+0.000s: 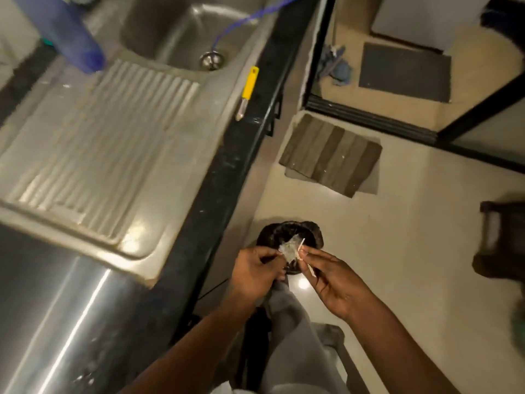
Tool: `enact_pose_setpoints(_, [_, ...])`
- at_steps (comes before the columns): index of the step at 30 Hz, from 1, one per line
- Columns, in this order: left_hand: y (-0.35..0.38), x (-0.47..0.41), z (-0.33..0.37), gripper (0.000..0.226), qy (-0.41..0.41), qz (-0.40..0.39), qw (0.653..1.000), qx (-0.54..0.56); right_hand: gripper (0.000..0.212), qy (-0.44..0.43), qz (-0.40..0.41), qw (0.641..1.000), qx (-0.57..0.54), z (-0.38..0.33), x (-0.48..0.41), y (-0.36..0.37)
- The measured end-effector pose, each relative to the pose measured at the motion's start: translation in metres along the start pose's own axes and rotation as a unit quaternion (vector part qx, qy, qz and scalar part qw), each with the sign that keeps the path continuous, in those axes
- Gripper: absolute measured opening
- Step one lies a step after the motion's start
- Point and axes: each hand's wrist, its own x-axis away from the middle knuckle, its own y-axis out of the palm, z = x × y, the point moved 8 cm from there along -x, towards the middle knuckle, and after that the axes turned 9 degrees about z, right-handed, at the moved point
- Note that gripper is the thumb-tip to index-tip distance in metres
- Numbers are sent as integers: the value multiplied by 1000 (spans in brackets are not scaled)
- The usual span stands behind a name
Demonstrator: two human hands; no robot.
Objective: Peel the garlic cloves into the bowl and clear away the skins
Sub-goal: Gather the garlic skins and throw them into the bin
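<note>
Garlic skins (290, 248): pale papery clump, held btwn both hands, right above the bin.
Left hand (257, 273): fingers curled, pinching the clump's left edge.
Right hand (338, 282): fingertips pinch the clump's right edge plus a thin pale sliver; other fingers fairly straight.
Hands: near each other, joined only via the skins, out past the table edge, over the floor.
Bin (270, 233): black-lined, on the floor, directly under the skins.
Knife (249, 86): yellow handle, on table (227, 172) beside sink (170, 29), well apart from hands.

Bare forearms (397, 345); loose grey trousers (289, 331).
</note>
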Motion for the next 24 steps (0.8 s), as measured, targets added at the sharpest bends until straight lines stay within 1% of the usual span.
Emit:
enact_pose_setpoints(2, [22, -27, -25, 29, -53, 14, 998, 11, 21, 6, 18, 1000, 2, 0, -31, -14])
enact_pose_setpoints(5, [62, -74, -58, 12, -118, 29, 993, 4, 17, 24, 40, 999, 2, 3, -85, -28])
enact_pose_setpoints(6, [72, -87, -68, 10, -137, 36, 990, 3, 16, 27, 46, 999, 1, 4, -102, -32])
enact_pose_setpoints(9, [99, -127, -102, 19, -181, 64, 981, 26, 12, 41, 52, 998, 6, 9, -157, -37])
enact_pose_setpoints(11, [117, -153, -128, 25, -209, 82, 974, 37, 15, 60, 61, 996, 6, 18, -198, -42])
enact_pose_setpoints(13, [136, -179, -155, 26, -243, 100, 963, 65, 26, 86, 93, 992, 2, 32, -238, -52])
enact_pose_setpoints(15, [156, -204, -182, 24, -264, 100, 957, 63, 25, 98, 137, 986, 11, 46, -276, -67])
enact_pose_setpoints(17, [168, -226, -208, 19, -281, 104, 953, 51, 27, 85, 176, 980, 46, 56, -308, -84])
enact_pose_setpoints(19, [176, -247, -241, 7, -296, 116, 947, 40, 26, 62, 204, 975, 55, 67, -339, -101])
enact_pose_setpoints(21, [184, -267, -279, 12, -309, 113, 944, 27, 20, 49, 218, 972, 68, 77, -365, -114])
enact_pose_setpoints(24, [197, -287, -317, 9, -321, 96, 942, 23, 22, 30, 230, 968, 97, 87, -396, -126])
